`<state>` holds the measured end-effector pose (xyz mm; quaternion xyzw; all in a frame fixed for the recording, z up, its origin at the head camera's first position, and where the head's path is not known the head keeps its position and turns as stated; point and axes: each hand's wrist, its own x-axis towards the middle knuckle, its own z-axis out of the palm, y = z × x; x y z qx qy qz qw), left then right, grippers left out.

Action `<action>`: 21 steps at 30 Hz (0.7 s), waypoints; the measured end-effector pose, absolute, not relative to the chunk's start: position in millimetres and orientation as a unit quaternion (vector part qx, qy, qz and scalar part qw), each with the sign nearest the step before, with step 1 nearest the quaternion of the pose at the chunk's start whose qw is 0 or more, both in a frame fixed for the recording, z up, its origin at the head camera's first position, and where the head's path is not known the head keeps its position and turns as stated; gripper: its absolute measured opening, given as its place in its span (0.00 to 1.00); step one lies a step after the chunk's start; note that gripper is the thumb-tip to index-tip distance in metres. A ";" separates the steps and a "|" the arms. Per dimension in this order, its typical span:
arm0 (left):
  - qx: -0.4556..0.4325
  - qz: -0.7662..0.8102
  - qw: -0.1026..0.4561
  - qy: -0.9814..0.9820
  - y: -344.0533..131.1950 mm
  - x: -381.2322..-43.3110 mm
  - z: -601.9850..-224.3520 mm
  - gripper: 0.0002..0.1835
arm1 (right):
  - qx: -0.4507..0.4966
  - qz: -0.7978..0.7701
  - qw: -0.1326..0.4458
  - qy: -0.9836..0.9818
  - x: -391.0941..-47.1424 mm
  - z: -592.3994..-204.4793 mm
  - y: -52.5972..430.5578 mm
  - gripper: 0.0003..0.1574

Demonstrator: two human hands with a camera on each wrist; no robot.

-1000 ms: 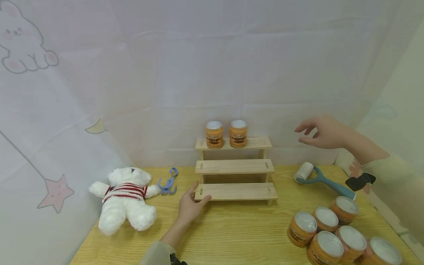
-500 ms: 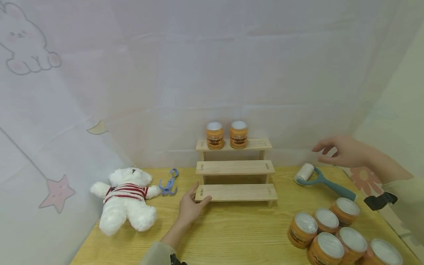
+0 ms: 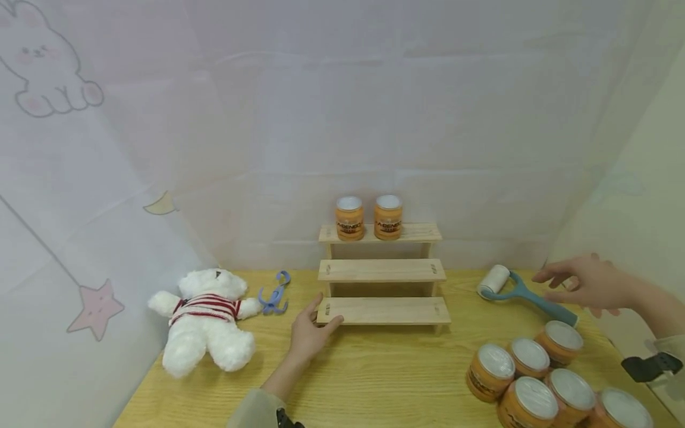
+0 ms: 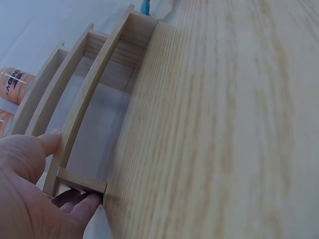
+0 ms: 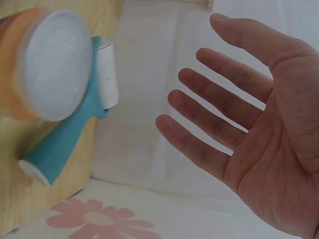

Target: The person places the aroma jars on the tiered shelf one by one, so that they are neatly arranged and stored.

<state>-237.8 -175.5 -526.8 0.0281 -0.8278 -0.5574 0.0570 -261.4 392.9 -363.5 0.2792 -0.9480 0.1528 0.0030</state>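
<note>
A three-step wooden shelf [image 3: 383, 310] stands in the middle of the table. My left hand [image 3: 308, 334] grips the left end of its lowest step; in the left wrist view the thumb lies on the front edge and the fingers curl round the side leg. On the top step sit two orange cans [image 3: 349, 220] with pale lids. My right hand [image 5: 269, 119] hangs in the air at the right, fingers extended and holding nothing. Nearest it are a teal-handled roller [image 3: 535, 298] and a group of several similar orange cans [image 3: 491, 373].
A white teddy bear [image 3: 206, 321] in a striped top lies at the left, beside a small blue hook [image 3: 275, 294]. A pale printed cloth [image 3: 321, 119] backs the yellowish wooden table [image 3: 385, 380].
My right hand has moved right and down, from beside the shelf's top to over the roller's handle. My left hand keeps its hold on the shelf, and the cans stay put.
</note>
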 end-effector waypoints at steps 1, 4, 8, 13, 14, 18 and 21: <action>0.029 -0.557 0.057 -0.828 -175.4 -237.8 -526.8 0.48 | 0.285 0.150 0.010 -0.947 -259.9 -368.4 396.4 0.19; 0.028 -0.556 0.058 -0.828 -174.8 -237.5 -526.1 0.48 | 0.309 0.154 0.010 -0.939 -256.4 -382.4 405.6 0.22; 0.033 -0.549 0.061 -0.833 -175.2 -234.9 -525.3 0.47 | 0.356 0.182 -0.017 -0.917 -251.4 -399.3 413.8 0.24; 0.039 -0.543 0.060 -0.837 -175.8 -235.2 -524.4 0.47 | 0.370 0.229 -0.078 -0.897 -244.8 -414.7 420.2 0.23; 0.039 -0.541 0.061 -0.838 -175.7 -236.2 -524.4 0.47 | 0.364 0.242 -0.094 -0.895 -243.7 -416.6 421.7 0.23; 0.032 -0.543 0.055 -0.837 -175.3 -240.1 -525.2 0.48 | 0.345 0.251 -0.107 -0.898 -239.6 -423.6 424.5 0.22; 0.035 -0.546 0.050 -0.835 -175.6 -239.7 -526.5 0.47 | 0.359 0.216 -0.049 -0.907 -237.9 -431.5 421.6 0.22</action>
